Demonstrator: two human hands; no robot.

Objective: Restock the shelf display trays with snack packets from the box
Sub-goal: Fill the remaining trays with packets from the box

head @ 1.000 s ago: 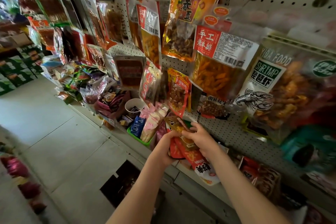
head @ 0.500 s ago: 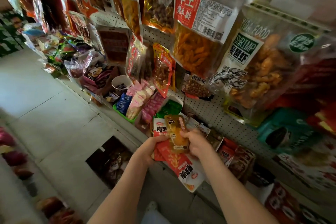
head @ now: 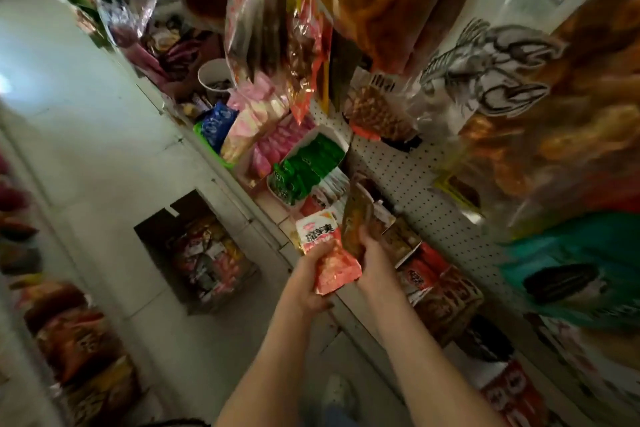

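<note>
My left hand point(head: 310, 276) grips a bunch of red and white snack packets point(head: 327, 248) in front of the shelf edge. My right hand point(head: 372, 255) holds a single brown-gold packet point(head: 355, 222) upright, just above the display trays. A white tray of green packets point(head: 306, 166) sits right behind it, and trays of brown and red packets point(head: 420, 269) lie to the right. The open cardboard box point(head: 204, 253) of mixed packets stands on the floor below left.
Large snack bags point(head: 381, 0) hang from the pegboard point(head: 408, 170) overhead, close to my hands. A green basket point(head: 207, 142) with blue and pink packets and a paper cup point(head: 214, 78) sit further along the shelf. More bags line the aisle's left side point(head: 72, 340).
The view has tilted down and closer to the shelf. My right hand has pulled the brown-gold packet out of the bunch and turned it upright over the trays. My left hand keeps the rest.
</note>
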